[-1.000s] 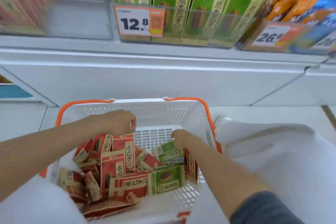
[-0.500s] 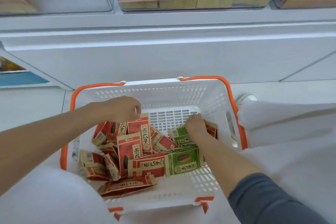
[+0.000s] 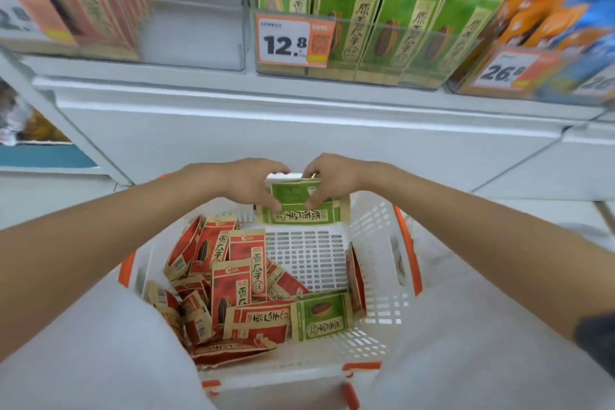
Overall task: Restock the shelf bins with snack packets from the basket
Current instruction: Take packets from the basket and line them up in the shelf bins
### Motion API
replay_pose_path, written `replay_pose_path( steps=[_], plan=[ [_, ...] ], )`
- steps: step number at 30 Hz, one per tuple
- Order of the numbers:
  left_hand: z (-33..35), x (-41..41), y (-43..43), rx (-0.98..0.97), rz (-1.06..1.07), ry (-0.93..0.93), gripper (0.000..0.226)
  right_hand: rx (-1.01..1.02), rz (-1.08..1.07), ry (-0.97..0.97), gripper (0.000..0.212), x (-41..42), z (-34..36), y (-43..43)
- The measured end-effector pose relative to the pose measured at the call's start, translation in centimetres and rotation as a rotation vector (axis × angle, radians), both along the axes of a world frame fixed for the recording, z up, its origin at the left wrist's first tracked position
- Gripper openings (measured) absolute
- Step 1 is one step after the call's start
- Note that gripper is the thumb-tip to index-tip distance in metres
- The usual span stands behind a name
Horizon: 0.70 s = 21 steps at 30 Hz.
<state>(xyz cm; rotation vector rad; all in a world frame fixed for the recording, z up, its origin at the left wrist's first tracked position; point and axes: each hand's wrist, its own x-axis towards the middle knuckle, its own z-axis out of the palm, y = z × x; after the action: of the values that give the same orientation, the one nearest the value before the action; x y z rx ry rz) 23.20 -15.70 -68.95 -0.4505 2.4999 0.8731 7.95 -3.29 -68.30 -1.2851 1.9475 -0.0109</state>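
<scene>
Here, left hand [image 3: 248,181] and right hand [image 3: 329,180] pinch the green paper snack packets [image 3: 299,210] with curled fingers above the white orange-handled plastic basket [image 3: 376,263].

Bright, even light; upper corners blurred, perhaps motion smear.

The basket [image 3: 306,256] has bare floor at its right beside the heaped red packets [image 3: 229,286], while above, green packets [image 3: 352,0] fill the green bin [image 3: 429,58] across and the red bin [image 3: 199,40] has open room at its right.
</scene>
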Motion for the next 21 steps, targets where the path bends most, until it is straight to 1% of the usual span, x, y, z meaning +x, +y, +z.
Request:
replay_pose_path(
  steps=[3,6,8,9,11,13,15,17,18,19,20,21],
  plan=[
    [1.8,0.1,-0.4,0.185,0.051,0.074,0.056,-0.113,-0.184,-0.210,0.045,-0.3,5.2,0.1],
    [3.6,0.4,-0.9,0.322,0.190,0.158,0.057,-0.179,-0.356,-0.308,0.042,-0.8,8.1,-0.7],
    [4.2,0.7,-1.5,0.344,0.291,0.233,0.056,-0.222,-0.442,-0.404,0.039,-1.0,8.8,-1.2],
    [4.5,0.8,-1.8,0.325,0.340,0.268,0.055,-0.238,-0.460,-0.490,0.034,-1.0,9.0,-1.3],
    [5.0,1.1,-2.3,0.314,0.405,0.310,0.052,-0.289,-0.435,-0.646,0.030,-0.9,9.4,-1.4],
    [5.6,1.2,-2.5,0.458,0.431,0.306,0.049,-0.368,-0.439,-0.730,0.045,-1.0,10.1,-1.4],
    [6.2,1.1,-2.2,0.634,0.458,0.243,0.047,-0.440,-0.485,-0.810,0.063,-1.5,10.7,-1.6],
    [6.5,0.7,-1.9,0.819,0.537,0.197,0.036,-0.454,-0.525,-0.936,0.069,-2.0,11.5,-1.6],
    [6.4,0.5,-1.8,0.867,0.572,0.192,0.033,-0.464,-0.536,-1.001,0.071,-2.2,11.9,-1.5],
    [6.4,0.3,-2.0,0.885,0.590,0.178,0.038,-0.487,-0.535,-1.035,0.075,-2.5,12.2,-1.5],
    [6.5,0.3,-2.1,0.910,0.599,0.161,0.051,-0.512,-0.514,-1.024,0.079,-2.7,12.4,-1.5],
    [6.7,0.4,-2.3,0.954,0.614,0.132,0.063,-0.535,-0.467,-0.945,0.079,-2.9,12.5,-1.5]
  ],
)
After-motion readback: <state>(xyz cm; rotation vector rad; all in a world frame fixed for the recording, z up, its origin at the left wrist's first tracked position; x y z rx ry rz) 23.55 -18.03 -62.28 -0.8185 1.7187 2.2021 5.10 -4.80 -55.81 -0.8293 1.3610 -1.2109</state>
